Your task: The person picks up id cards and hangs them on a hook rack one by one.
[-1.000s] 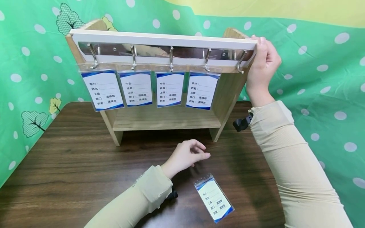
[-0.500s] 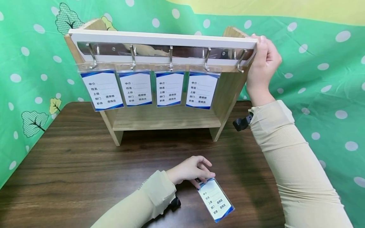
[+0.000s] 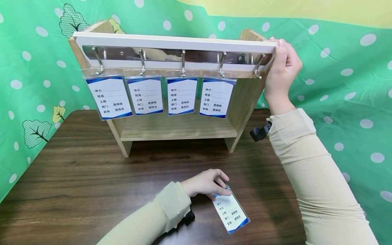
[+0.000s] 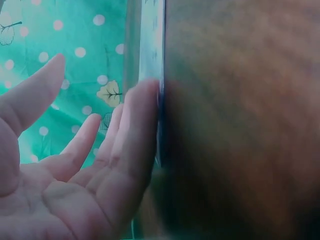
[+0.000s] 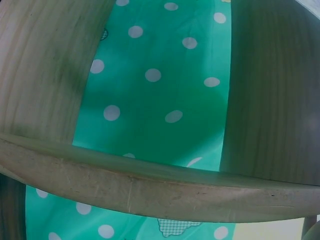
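Note:
In the head view my left hand point(image 3: 206, 183) reaches over the top end of a badge point(image 3: 231, 212), a clear-sleeved card with blue corners lying on the table. The left wrist view shows the badge point(image 4: 152, 45) edge-on, one fingertip against it and the other fingers spread apart. My right hand point(image 3: 282, 69) grips the right end of the white hook rack point(image 3: 183, 39), thumb in front and the other fingers mostly hidden behind. Four-cornered clear badges hang on its hooks, several in a row, among them the rightmost badge point(image 3: 217, 97); the far-right hook point(image 3: 259, 66) carries none.
The rack is fixed across a wooden shelf stand point(image 3: 179, 131) on the dark brown table point(image 3: 76, 190). Its curved side panel point(image 5: 150, 192) fills the lower right wrist view. A green dotted cloth point(image 3: 343, 85) hangs behind.
My left hand has come down toward me from beside the stand to the badge. The badge has slid slightly up and left. My right hand keeps its hold on the rack.

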`<control>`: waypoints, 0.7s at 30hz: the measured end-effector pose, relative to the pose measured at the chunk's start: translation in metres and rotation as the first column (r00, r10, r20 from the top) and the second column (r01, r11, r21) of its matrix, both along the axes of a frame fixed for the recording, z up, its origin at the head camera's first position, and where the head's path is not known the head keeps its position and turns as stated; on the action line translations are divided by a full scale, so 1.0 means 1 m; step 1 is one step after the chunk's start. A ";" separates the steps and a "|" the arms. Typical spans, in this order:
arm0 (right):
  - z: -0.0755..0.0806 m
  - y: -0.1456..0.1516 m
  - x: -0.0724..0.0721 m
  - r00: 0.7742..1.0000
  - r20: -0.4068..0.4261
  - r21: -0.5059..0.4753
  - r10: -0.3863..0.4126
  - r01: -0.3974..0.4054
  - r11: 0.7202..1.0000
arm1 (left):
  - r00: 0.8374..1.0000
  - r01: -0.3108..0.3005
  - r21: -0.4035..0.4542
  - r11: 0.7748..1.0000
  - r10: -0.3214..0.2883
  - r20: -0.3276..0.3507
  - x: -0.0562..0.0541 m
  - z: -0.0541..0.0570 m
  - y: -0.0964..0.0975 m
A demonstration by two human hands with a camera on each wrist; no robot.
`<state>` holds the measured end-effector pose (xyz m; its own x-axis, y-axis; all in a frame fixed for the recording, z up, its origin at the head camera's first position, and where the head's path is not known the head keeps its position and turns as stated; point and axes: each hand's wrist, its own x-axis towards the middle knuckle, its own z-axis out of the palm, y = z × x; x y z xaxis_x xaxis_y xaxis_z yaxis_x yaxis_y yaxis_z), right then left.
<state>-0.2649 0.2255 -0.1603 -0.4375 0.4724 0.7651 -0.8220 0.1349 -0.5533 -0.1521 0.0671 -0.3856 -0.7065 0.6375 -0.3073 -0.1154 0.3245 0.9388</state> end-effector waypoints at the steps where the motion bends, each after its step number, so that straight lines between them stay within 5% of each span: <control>1: 0.000 0.000 0.000 1.000 -0.001 0.001 -0.002 0.002 1.000 | 1.000 -0.001 -0.018 1.000 0.000 -0.025 -0.001 0.001 0.000; 8: 0.000 0.001 -0.001 1.000 -0.004 0.001 -0.007 0.007 1.000 | 0.979 -0.041 -0.137 0.990 0.012 -0.204 -0.012 -0.001 -0.002; 15: 0.000 0.000 0.001 1.000 0.000 0.009 -0.013 0.013 1.000 | 0.922 -0.068 -0.256 0.964 -0.038 -0.386 -0.017 -0.004 -0.007; 18: 0.000 0.000 0.001 1.000 -0.002 0.010 -0.012 0.012 1.000 | 0.889 -0.085 -0.335 0.938 -0.081 -0.450 -0.016 -0.003 -0.009; 21: 0.000 0.000 0.002 1.000 -0.003 0.008 -0.012 0.012 1.000 | 0.866 -0.122 -0.444 0.888 -0.124 -0.485 -0.013 -0.001 -0.010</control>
<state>-0.2630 0.2252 -0.1599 -0.4300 0.4710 0.7703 -0.8218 0.1492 -0.5500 -0.1653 0.0568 -0.3864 -0.8384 0.5172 -0.1719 0.3164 0.7187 0.6191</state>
